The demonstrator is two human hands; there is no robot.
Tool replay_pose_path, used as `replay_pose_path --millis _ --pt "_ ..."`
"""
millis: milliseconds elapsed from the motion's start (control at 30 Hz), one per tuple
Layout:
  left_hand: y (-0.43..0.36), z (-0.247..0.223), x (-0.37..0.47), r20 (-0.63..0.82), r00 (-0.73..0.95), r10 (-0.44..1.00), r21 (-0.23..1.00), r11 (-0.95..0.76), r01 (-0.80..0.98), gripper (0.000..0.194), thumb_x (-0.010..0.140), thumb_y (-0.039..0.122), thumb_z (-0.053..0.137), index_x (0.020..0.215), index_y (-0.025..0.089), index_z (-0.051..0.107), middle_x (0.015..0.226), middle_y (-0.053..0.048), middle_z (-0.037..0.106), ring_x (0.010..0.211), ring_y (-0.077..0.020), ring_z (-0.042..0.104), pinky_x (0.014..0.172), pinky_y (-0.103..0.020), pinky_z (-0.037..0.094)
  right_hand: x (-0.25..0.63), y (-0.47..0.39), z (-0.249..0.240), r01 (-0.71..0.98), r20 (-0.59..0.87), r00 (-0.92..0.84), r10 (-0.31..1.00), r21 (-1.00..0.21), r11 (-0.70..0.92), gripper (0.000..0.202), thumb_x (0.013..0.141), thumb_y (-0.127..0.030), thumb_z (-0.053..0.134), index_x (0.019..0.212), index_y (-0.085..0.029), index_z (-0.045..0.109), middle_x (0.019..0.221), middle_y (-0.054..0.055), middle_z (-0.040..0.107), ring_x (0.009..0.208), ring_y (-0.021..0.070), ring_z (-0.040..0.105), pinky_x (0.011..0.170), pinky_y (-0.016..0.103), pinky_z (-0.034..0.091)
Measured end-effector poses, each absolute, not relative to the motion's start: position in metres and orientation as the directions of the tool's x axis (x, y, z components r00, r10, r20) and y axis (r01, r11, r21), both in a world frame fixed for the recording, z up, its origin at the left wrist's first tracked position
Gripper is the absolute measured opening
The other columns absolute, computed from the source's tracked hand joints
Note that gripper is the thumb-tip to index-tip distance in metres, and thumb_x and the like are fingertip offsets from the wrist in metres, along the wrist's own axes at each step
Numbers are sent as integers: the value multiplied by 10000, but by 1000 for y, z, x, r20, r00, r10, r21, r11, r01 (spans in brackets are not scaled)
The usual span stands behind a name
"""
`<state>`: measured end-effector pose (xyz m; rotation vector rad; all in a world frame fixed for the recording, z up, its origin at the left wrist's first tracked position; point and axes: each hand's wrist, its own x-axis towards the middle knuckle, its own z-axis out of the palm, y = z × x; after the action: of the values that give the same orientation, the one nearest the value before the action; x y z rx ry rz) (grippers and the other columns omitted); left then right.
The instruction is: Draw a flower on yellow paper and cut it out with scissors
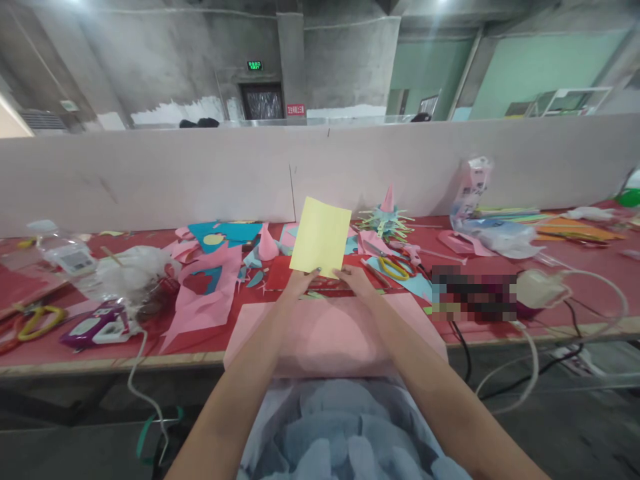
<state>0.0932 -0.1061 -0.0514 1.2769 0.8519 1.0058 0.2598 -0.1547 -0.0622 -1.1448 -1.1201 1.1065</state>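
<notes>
A yellow sheet of paper is held up above the table, tilted slightly. My left hand pinches its bottom edge near the middle, and my right hand grips the same edge close to the lower right corner. Beneath the hands lies a red rectangular board or box with green scraps by it. A large pink sheet hangs over the table's front edge under my forearms. Behind and to the right stands a paper piece with a pink cone and a fringe of green strips.
Yellow-handled scissors and a pink glue gun lie right of the hands. Cut pink paper, a pink cone, a plastic bottle and a purple device are on the left. Cords hang off the front edge.
</notes>
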Motion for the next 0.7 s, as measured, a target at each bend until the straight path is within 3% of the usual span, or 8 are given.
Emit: replay_pose_path --millis 700 --pt "-101 -62 92 66 370 927 981 8 -196 599 686 213 753 1230 127 517 1003 -134 693 648 -218 690 679 -346 567 262 -151 -67 -45 76 79 994 -996 79 201 738 -327 678 835 -156 638 782 43 711 651 186 680 553 267 564"
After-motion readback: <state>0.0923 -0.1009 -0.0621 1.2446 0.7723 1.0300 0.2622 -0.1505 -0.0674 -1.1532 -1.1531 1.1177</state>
